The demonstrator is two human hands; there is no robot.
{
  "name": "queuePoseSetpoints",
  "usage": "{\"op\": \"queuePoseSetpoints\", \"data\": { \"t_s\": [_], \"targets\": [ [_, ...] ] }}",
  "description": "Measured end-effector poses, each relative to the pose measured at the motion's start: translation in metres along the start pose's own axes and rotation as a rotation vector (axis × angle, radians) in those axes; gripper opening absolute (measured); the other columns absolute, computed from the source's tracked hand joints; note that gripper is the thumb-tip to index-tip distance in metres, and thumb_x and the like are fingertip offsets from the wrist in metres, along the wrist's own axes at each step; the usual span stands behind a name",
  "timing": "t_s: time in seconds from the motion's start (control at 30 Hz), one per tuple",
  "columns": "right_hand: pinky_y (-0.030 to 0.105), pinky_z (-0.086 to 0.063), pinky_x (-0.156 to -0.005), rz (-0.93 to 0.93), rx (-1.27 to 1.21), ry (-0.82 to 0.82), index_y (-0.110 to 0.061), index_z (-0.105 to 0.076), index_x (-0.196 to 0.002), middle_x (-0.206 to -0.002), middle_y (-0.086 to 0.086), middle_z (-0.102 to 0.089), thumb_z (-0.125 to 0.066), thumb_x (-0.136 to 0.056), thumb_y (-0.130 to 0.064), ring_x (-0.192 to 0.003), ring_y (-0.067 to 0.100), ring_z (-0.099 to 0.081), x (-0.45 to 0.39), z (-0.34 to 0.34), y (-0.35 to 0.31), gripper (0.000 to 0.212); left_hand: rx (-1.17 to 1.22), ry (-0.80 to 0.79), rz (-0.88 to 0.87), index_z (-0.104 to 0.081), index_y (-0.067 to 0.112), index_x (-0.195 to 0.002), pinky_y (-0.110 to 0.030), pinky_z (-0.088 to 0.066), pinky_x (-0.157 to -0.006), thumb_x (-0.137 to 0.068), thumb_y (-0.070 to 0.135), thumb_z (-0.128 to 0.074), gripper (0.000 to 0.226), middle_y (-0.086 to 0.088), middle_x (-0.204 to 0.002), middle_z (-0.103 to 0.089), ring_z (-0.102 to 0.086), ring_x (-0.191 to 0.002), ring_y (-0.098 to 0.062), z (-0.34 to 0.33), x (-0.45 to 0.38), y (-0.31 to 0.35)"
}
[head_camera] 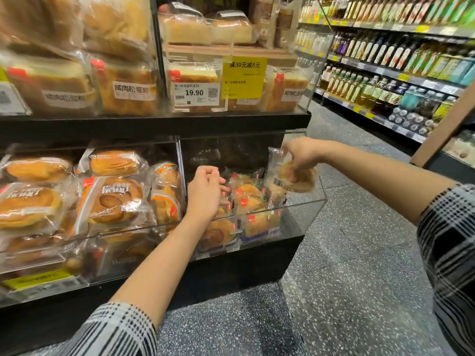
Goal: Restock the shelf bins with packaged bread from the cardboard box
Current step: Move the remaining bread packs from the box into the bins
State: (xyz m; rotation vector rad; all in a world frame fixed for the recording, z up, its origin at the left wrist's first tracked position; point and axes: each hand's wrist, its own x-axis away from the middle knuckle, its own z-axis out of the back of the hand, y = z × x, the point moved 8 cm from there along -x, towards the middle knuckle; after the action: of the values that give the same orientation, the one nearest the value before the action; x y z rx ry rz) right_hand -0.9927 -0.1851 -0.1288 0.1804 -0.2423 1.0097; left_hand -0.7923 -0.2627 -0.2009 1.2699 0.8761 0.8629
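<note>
My right hand [300, 155] grips a clear-wrapped round bread packet [295, 177] and holds it over the right end of the lower clear acrylic bin [305, 204]. Inside that bin lie several small packaged breads [250, 199] with red labels. My left hand [205, 192] reaches into the same bin from the left, fingers loosely curled above the packets, and holds nothing that I can see. The cardboard box is visible only as a brown edge [442, 122] at the far right.
Left of the divider, a second bin holds larger bread packets [110, 199]. The shelf above carries cake loaves, a 19.90 price tag [195, 95] and a yellow promotion sign [244, 78]. Bottle shelves [390, 80] line the aisle on the right. Speckled floor [347, 278] lies below.
</note>
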Motion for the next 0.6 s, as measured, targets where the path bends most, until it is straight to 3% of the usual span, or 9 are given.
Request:
{"op": "queuePoseSetpoints", "data": {
  "t_s": [0.07,0.17,0.27,0.3,0.43,0.47,0.53,0.6],
  "targets": [
    [0.037,-0.056,-0.073,-0.052,0.028,-0.136,-0.003,-0.051,-0.126,-0.116,0.013,-0.061,-0.077,-0.078,-0.017,-0.097,0.029,-0.063,-0.002,-0.015,0.003,0.057,-0.018,0.027,0.0,-0.048,0.021,-0.11,-0.033,-0.06,-0.061,-0.102,0.023,-0.039,0.012,-0.004,-0.095,-0.06,-0.065,-0.083,-0.017,0.003,0.0,-0.001],
    [0.026,-0.051,-0.053,-0.088,0.241,-0.243,0.001,-0.058,-0.119,-0.115,0.015,-0.065,-0.067,-0.088,-0.022,-0.087,0.026,-0.065,-0.004,-0.032,-0.004,0.04,-0.047,0.038,0.011,-0.046,0.021,-0.109,-0.028,-0.058,-0.055,-0.102,0.023,-0.039,0.01,-0.003,-0.094,-0.059,-0.066,-0.082,-0.017,0.004,-0.001,-0.004],
    [0.028,-0.047,-0.066,-0.125,0.314,-0.254,0.0,-0.056,-0.122,-0.12,0.011,-0.06,-0.06,-0.094,-0.025,-0.089,0.024,-0.058,-0.007,-0.042,-0.011,0.038,-0.071,0.041,0.017,-0.045,0.021,-0.108,-0.026,-0.057,-0.054,-0.102,0.022,-0.039,0.009,-0.002,-0.093,-0.058,-0.066,-0.082,-0.018,0.004,-0.001,-0.005],
    [0.028,-0.046,-0.068,-0.14,0.312,-0.263,-0.001,-0.056,-0.119,-0.113,0.01,-0.06,-0.059,-0.094,-0.025,-0.085,0.023,-0.057,-0.011,-0.046,-0.01,0.035,-0.081,0.042,0.012,-0.045,0.021,-0.109,-0.026,-0.057,-0.054,-0.102,0.022,-0.039,0.01,-0.002,-0.092,-0.057,-0.066,-0.082,-0.018,0.004,-0.001,-0.005],
    [0.028,-0.049,-0.049,-0.231,0.183,-0.328,-0.001,-0.058,-0.081,-0.054,0.007,-0.062,-0.06,-0.094,-0.025,-0.049,0.02,-0.058,-0.028,-0.077,0.005,0.027,-0.086,0.042,0.01,-0.046,0.022,-0.11,-0.03,-0.059,-0.058,-0.102,0.022,-0.039,0.01,-0.001,-0.092,-0.058,-0.066,-0.082,-0.017,0.004,-0.002,-0.006],
    [0.027,-0.05,-0.051,-0.243,0.149,-0.328,0.0,-0.059,-0.082,-0.052,0.008,-0.062,-0.062,-0.093,-0.023,-0.05,0.019,-0.059,-0.03,-0.085,0.009,0.026,-0.082,0.041,0.013,-0.046,0.022,-0.11,-0.031,-0.059,-0.059,-0.102,0.022,-0.039,0.011,-0.002,-0.093,-0.058,-0.066,-0.082,-0.018,0.004,-0.002,-0.007],
    [0.026,-0.052,-0.051,-0.252,0.142,-0.263,0.004,-0.061,-0.094,-0.067,0.012,-0.066,-0.062,-0.09,-0.014,-0.058,0.021,-0.063,-0.034,-0.096,0.012,0.019,-0.075,0.037,0.012,-0.046,0.021,-0.111,-0.03,-0.059,-0.058,-0.102,0.021,-0.039,0.011,-0.003,-0.094,-0.058,-0.066,-0.082,-0.017,0.003,-0.004,-0.007],
    [0.026,-0.055,-0.056,-0.236,0.178,-0.197,0.006,-0.058,-0.108,-0.092,0.014,-0.07,-0.062,-0.088,-0.012,-0.077,0.022,-0.07,-0.036,-0.103,0.012,0.027,-0.068,0.038,0.016,-0.045,0.022,-0.111,-0.029,-0.059,-0.057,-0.102,0.021,-0.039,0.011,-0.003,-0.094,-0.059,-0.065,-0.081,-0.017,0.003,-0.004,-0.009]
  ]
}}
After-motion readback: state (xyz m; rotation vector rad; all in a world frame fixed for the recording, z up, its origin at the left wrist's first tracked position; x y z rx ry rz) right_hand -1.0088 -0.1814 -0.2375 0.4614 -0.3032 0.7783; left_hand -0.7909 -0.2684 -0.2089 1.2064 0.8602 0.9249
